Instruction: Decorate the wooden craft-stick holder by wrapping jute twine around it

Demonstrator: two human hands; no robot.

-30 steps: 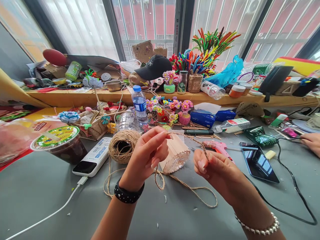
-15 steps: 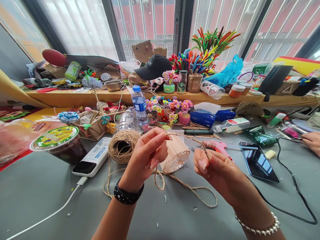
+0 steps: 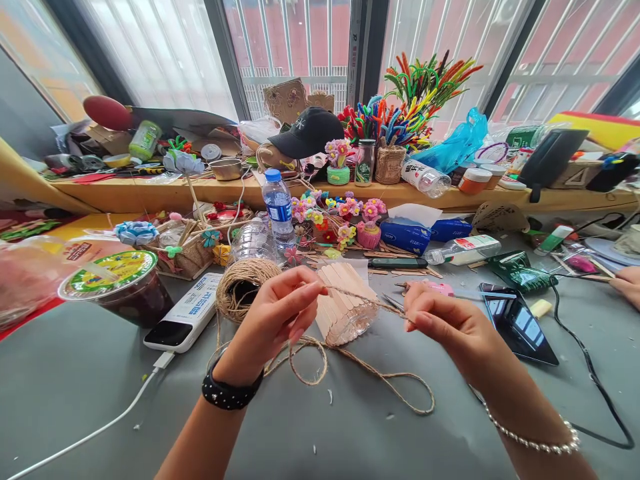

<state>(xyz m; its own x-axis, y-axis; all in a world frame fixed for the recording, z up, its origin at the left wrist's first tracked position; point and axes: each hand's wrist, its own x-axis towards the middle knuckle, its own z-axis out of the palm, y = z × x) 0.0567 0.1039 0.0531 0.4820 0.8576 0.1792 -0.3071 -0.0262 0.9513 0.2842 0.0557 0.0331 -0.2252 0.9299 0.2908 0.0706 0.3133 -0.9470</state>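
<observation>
A length of jute twine (image 3: 367, 297) runs between my two hands above the table. My left hand (image 3: 287, 310) pinches it between thumb and fingertips, and my right hand (image 3: 445, 317) pinches its other side. Slack twine loops down from the left hand and lies curled on the grey table. Behind my left hand rests the twine ball (image 3: 245, 283), its hollow centre facing me. Between and beyond the hands, a clear plastic cup covered in wooden craft sticks (image 3: 343, 297) lies on its side. A pink glue gun (image 3: 433, 288) is partly hidden behind my right hand.
At left stand a lidded drink cup (image 3: 125, 293) and a white power bank (image 3: 187, 317) with a cable. A phone (image 3: 517, 323) and a black cord lie at right, near another person's hand (image 3: 627, 287). A water bottle (image 3: 279, 210) and craft flowers line the back.
My hands have moved slightly apart, the left one left and the right one right. The twine between them has straightened from a sagging curve.
</observation>
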